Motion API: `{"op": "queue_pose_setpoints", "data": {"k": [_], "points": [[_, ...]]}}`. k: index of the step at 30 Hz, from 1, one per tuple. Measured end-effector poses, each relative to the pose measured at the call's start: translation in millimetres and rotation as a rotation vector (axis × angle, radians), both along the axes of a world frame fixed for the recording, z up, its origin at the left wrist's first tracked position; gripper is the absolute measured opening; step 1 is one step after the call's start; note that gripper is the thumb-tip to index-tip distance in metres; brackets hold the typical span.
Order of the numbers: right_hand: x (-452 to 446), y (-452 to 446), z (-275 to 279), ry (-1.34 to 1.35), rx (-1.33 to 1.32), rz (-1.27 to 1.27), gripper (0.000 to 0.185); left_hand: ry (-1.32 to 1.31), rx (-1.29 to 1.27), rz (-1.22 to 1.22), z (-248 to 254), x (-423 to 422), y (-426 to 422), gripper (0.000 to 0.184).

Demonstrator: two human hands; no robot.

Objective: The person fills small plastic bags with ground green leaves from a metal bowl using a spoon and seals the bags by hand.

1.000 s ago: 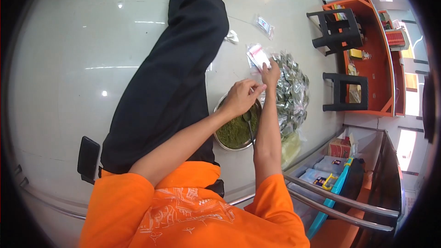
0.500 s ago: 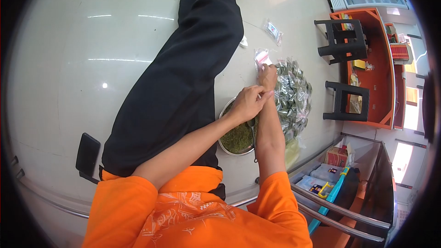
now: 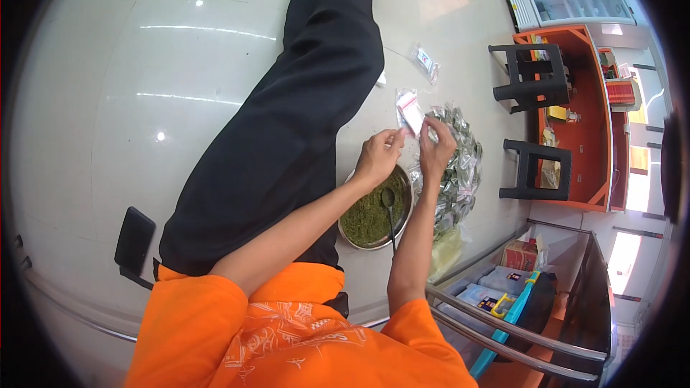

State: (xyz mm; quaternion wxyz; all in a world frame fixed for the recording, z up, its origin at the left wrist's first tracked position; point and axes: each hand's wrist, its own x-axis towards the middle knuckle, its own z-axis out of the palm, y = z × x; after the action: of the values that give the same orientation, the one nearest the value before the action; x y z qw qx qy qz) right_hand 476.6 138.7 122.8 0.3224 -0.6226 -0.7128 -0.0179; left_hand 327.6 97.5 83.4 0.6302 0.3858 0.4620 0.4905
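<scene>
On the floor ahead, a clear packet holds small plastic zip bags (image 3: 410, 109) with red strips. My right hand (image 3: 438, 149) pinches the near right edge of these zip bags. At their near left corner, my left hand (image 3: 379, 159) has its fingertips drawn together; whatever lies between them is too small to make out. Below my hands stands a metal bowl (image 3: 410, 207) of chopped green herb (image 3: 366, 221). A dark spoon (image 3: 389, 201) lies in it, handle toward me. Right of the bowl, filled plastic sachets (image 3: 460, 165) form a heap, partly hidden by my right hand and forearm.
Another clear packet (image 3: 425, 63) lies farther off on the tiled floor. My outstretched leg (image 3: 287, 115) borders the left side, with a black phone (image 3: 135, 238) beyond it. Black stools (image 3: 537, 169) and a metal-railed rack (image 3: 503, 316) stand to the right. A yellowish plastic bag (image 3: 445, 253) lies near the heap.
My left hand has moved off my right wrist to the zip bags' near corner. My right hand has drawn back toward me and turned, exposing the bags. The bowl and spoon show more fully.
</scene>
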Motion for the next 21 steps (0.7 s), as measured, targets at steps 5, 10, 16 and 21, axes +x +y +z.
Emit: {"op": "queue_pose_setpoints", "data": {"k": [5, 10, 16, 21], "points": [[-30.2, -78.2, 27.6, -0.116, -0.056, 0.178, 0.018, -0.377, -0.177, -0.178, 5.8, -8.3, -4.5, 0.039], [-29.5, -111.9, 34.7, -0.262, -0.035, 0.181, 0.023, -0.274, -0.188, -0.377, 21.7, -19.9, -11.3, 0.03], [-19.8, -118.5, 46.7, -0.328, -0.041, 0.17, 0.024, -0.215, -0.109, -0.371, 9.5, -16.3, -11.8, 0.025], [-45.6, -122.3, 56.6, -0.009, -0.087, 0.012, 0.023, -0.296, -0.016, -0.43, 13.7, -19.8, -12.1, 0.023]]}}
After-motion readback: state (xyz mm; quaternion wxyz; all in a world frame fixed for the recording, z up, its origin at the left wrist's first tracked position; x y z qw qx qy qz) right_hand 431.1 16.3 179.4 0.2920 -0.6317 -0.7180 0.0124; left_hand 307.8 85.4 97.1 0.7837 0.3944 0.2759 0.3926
